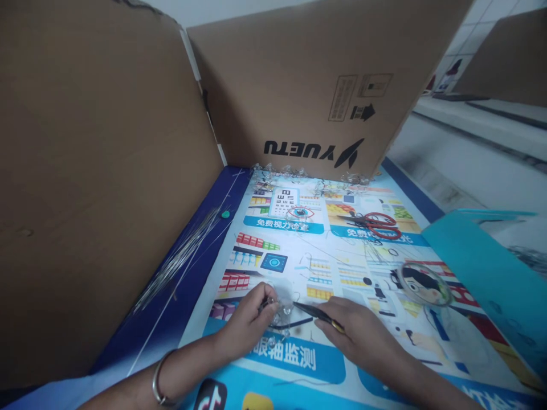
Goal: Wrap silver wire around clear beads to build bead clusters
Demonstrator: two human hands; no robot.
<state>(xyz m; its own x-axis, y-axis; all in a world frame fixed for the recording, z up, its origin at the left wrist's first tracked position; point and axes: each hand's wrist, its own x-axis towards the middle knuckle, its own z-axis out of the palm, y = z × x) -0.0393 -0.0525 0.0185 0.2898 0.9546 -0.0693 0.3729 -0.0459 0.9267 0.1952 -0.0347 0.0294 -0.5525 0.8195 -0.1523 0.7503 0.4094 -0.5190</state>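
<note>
My left hand (252, 316) is closed, thumb and fingers pinching a cluster of clear beads on wire (280, 316). Some of the beads hang below the fingertips, and part of the piece is hidden by them. My right hand (354, 327) is wrapped round a pair of slim, dark-jawed pliers (314, 311) with a bit of yellow on the handle. The jaw tips point left and lie close beside the beads. Whether they touch the wire I cannot tell.
Red-handled scissors (382, 225) and a round clear dish (424, 285) lie on the printed sheet. Straight wires (183, 250) are bundled at left, near a small green piece (225, 214). Cardboard panels (273, 85) wall the left and back; a turquoise box (478, 273) stands right.
</note>
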